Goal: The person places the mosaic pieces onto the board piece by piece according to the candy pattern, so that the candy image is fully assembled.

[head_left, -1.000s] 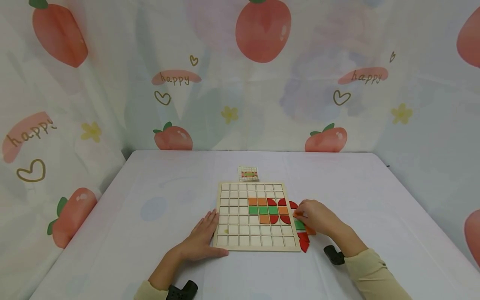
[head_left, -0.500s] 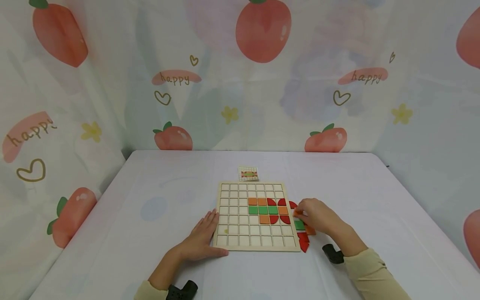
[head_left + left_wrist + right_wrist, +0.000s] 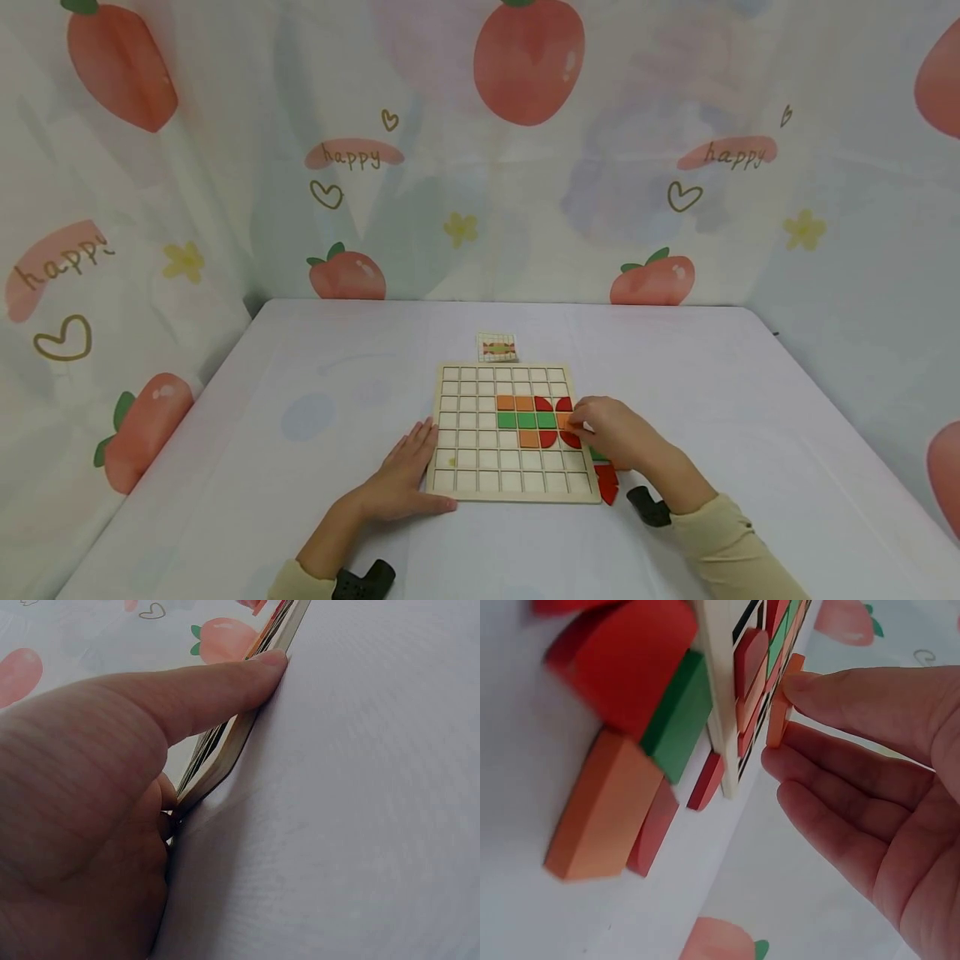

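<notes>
A: What do you have in hand, and where is it?

B: You have an orange tile (image 3: pixel 784 705), right of the upper centre in the right wrist frame, tilted beside the face of the grid board (image 3: pixel 491 462). Your right hand (image 3: pixel 615 429) pinches it between thumb and fingers, right of centre in the head frame. Whether it touches the board, you can't tell from here.

A: How should you expect it to handle?

B: Probably light and stiff, like painted wood. Its smooth faces could slide a little under your thumb, but it seems unlikely to break. Hold it by opposite edges near the top, so the underside stays free.

A: And your left hand (image 3: pixel 401 475)?

B: Your fingers lie extended along the board's left edge, with your thumb apart at its lower left corner. That looks good for steadying it.

A: Which view tells you more?

B: The right wrist view shows you the pinch, plus the loose green piece (image 3: pixel 679 716) and loose orange piece (image 3: pixel 604 806) at left, largely covered by your hand from above. Only the head view gives you the whole grid and the pattern card (image 3: pixel 497 347) beyond it. The left wrist view shows your thumb against the board's side, low over the bench (image 3: pixel 375 825).
</notes>
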Tool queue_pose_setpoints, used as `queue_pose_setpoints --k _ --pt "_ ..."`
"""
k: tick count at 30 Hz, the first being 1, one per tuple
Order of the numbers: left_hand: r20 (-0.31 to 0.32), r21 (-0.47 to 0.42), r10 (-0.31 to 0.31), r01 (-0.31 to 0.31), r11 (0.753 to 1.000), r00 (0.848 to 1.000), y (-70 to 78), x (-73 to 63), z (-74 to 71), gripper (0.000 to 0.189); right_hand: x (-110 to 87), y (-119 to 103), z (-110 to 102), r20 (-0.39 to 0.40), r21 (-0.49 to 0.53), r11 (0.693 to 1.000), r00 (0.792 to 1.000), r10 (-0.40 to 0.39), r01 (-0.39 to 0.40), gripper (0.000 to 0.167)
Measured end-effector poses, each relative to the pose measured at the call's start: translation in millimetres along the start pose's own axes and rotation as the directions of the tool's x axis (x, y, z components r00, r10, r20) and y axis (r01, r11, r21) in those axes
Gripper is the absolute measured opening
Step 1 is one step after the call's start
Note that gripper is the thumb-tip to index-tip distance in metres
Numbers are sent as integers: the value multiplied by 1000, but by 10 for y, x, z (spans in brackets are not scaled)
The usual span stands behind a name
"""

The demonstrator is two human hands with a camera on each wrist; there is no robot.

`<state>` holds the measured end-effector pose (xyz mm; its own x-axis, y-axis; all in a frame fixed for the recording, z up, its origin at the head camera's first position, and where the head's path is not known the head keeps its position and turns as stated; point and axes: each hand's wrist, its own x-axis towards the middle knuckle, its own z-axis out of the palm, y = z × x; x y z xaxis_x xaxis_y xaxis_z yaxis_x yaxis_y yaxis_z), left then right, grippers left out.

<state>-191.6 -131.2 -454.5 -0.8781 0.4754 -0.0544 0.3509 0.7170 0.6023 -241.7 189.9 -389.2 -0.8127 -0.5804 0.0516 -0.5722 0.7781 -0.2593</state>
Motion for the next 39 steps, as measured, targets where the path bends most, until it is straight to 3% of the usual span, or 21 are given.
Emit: queue_pose_setpoints --k 12,21,29,39 --pt "0 -3 -2 2 1000 1000 -15 8 18 108 135 -119 63 -50 -14 983 981 -185 185 7" --pt "0 4 -7 7 1000 1000 -19 13 31 109 219 -183 136 -57 2 980 978 -198 199 2" --pt "-3 8 -5 5 1000 1000 -22 9 24 109 265 -267 184 -58 1 970 969 -242 242 15" --pt "-3 9 -4 4 1000 1000 -25 15 22 110 337 -341 219 -47 -1 965 964 -260 261 7"
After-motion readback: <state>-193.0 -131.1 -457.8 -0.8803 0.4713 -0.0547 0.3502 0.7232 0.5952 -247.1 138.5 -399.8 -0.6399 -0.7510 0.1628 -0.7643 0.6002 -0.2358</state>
